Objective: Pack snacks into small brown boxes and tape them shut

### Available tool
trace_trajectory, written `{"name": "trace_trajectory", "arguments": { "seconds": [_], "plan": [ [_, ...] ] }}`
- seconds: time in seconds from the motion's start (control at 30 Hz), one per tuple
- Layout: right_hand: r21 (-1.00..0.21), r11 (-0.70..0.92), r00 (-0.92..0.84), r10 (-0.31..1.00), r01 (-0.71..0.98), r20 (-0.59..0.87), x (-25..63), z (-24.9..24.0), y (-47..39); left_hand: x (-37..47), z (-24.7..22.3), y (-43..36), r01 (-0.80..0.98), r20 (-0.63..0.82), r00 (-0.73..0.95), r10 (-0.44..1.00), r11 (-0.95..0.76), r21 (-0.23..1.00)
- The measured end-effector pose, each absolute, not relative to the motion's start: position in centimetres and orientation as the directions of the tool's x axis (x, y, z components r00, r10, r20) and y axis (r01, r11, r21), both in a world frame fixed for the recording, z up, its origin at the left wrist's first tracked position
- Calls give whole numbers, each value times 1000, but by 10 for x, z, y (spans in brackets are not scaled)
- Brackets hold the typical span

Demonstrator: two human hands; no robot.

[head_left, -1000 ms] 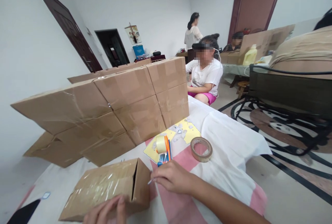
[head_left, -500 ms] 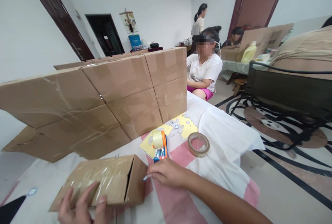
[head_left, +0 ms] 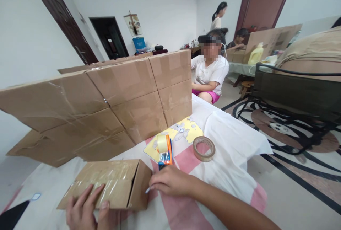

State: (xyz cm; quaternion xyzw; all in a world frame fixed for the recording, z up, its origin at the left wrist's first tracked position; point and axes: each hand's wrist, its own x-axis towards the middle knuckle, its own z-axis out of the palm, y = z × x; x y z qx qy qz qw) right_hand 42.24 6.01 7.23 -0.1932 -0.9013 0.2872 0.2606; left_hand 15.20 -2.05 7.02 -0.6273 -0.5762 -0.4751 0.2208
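A small taped cardboard box [head_left: 117, 176] lies on the cloth in front of me, with a dark gap along the flap at its right end. My left hand [head_left: 86, 207] holds its near left side, fingers spread over the taped top. Close to the box's right end, my right hand [head_left: 169, 182] is closed on a slim, pale bluish-white tool [head_left: 148, 189]; most of that tool is hidden in the fingers. Just beyond this hand stands an orange and blue tape dispenser [head_left: 169, 150] carrying a clear roll. A brown tape roll [head_left: 204, 148] lies flat to its right.
Stacked cardboard boxes [head_left: 133, 98] form a wall across the table's back left. The pink and white cloth [head_left: 226, 141] hangs over the right edge. A person [head_left: 210, 70] in a white shirt sits beyond. At right stands a dark folding chair [head_left: 295, 91].
The box and my left hand have shifted slightly right. My right hand has barely moved, still holding the pale tool. A standing person in the background has moved right.
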Motion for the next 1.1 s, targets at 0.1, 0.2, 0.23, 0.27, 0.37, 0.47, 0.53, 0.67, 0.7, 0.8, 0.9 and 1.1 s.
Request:
{"name": "trace_trajectory", "arguments": {
  "seconds": [0.1, 0.2, 0.23, 0.27, 0.37, 0.47, 0.53, 0.67, 0.7, 0.8, 0.9, 1.1],
  "plan": [
    [-619, 759, -790, 501, 204, 354, 421, 72, 59, 150, 69, -20, 936, 852, -112, 512, -235, 264],
    [-616, 762, -788, 498, 199, 362, 421, 71, 60, 151, 69, -20, 931, 841, -139, 523, -221, 291],
    [-612, 765, -788, 497, 200, 364, 421, 70, 60, 151, 69, -20, 929, 839, -143, 526, -220, 296],
    [-606, 769, -788, 495, 203, 365, 421, 70, 61, 152, 69, -20, 929, 840, -141, 524, -223, 296],
    [-583, 786, -789, 486, 206, 376, 420, 68, 61, 153, 70, -20, 930, 844, -137, 519, -226, 289],
    [-569, 795, -789, 481, 210, 381, 420, 67, 61, 154, 70, -21, 929, 842, -148, 519, -220, 299],
    [-567, 795, -790, 483, 215, 377, 420, 67, 61, 154, 71, -21, 930, 844, -144, 517, -220, 294],
    [-567, 799, -791, 474, 201, 388, 419, 67, 61, 153, 71, -20, 936, 850, -139, 507, -213, 280],
    [-567, 799, -791, 474, 201, 387, 419, 67, 62, 153, 71, -20, 936, 850, -141, 507, -211, 281],
    [-565, 798, -794, 477, 211, 377, 419, 67, 62, 152, 71, -19, 937, 844, -146, 516, -202, 286],
    [-560, 800, -797, 476, 216, 373, 419, 68, 61, 151, 70, -19, 938, 844, -144, 516, -199, 282],
    [-572, 789, -804, 481, 223, 350, 420, 69, 61, 147, 68, -25, 935, 808, -149, 570, -184, 302]
  ]
}}
